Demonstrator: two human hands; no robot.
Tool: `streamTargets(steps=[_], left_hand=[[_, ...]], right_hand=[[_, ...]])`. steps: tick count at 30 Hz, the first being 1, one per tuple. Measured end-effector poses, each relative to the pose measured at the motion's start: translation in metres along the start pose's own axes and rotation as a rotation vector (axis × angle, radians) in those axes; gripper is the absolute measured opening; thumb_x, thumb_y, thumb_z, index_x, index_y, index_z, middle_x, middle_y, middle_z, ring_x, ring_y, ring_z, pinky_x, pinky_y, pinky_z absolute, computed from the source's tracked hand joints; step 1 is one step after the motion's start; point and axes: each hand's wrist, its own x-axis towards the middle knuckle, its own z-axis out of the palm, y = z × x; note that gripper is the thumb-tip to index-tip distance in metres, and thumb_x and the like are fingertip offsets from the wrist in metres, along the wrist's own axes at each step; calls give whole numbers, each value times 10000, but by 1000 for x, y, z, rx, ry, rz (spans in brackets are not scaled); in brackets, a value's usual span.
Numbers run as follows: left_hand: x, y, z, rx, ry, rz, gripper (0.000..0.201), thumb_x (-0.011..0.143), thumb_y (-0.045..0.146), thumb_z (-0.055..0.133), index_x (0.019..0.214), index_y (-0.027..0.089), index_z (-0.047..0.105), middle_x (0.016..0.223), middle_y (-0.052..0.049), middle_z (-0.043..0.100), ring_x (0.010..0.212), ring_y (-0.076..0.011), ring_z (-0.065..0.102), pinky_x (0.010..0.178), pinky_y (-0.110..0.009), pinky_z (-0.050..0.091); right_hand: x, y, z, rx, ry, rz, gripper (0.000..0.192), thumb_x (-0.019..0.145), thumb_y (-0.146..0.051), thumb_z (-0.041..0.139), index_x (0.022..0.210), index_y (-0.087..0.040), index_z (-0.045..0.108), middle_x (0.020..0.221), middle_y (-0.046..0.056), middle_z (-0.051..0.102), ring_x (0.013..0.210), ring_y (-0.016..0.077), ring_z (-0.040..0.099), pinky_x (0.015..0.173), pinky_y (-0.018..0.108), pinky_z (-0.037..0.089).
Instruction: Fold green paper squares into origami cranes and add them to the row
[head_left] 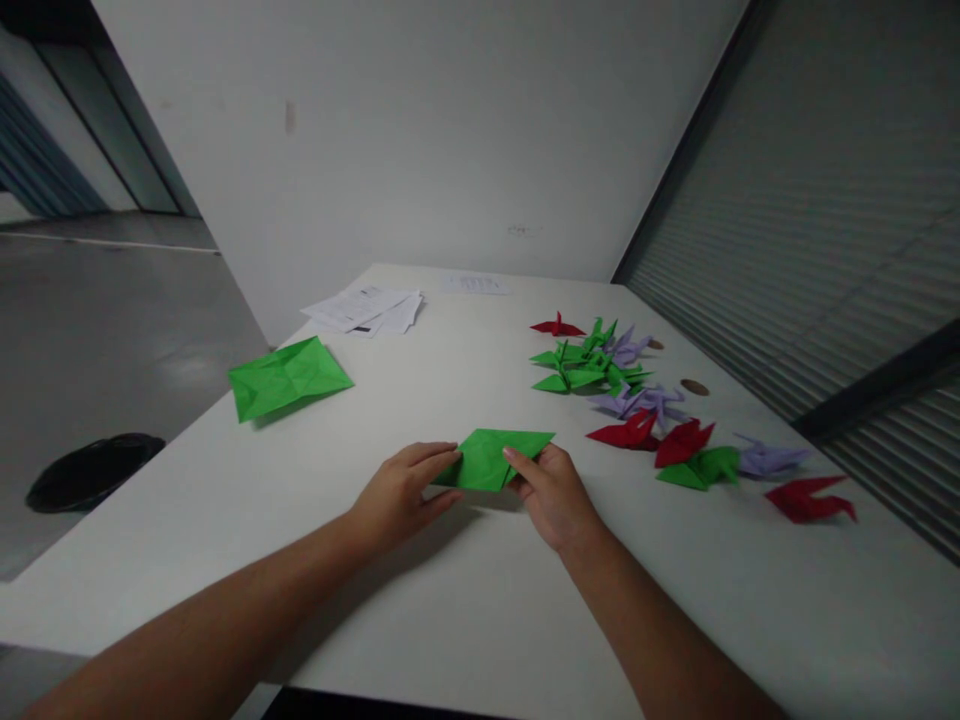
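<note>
Both hands pinch a folded green paper (496, 458) lying flat near the middle of the white surface (465, 600), closer to its near edge: the left hand (401, 492) grips its left corner, the right hand (551, 492) its lower right side. If either grip slides, I'd expect the crease to go crooked. Finished paper cranes (622, 385) crowd the right edge, near enough for a careless elbow to scatter them.
</note>
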Motion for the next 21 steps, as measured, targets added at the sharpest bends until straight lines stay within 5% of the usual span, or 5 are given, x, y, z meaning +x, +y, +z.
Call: streamTargets(steps=[14,21], left_hand=[[0,4,-2,3,-42,-104,413,934,371,674,1287,159,642,1068,-132,761,920,-264,726,807,-398,598],[3,2,-3,-105,-174,-201,431,971,417,624,1333,183,637,1055,-105,786,886,-251,748,802,-353,575]], right_hand=[[1,2,-3,15,0,18,400,671,-434,930,923,-168,769,939,86,805,868,273,748,778,416,614],[0,2,-2,34,26,13,409,665,-473,930,886,-178,753,886,68,794,814,244,734,730,375,608]])
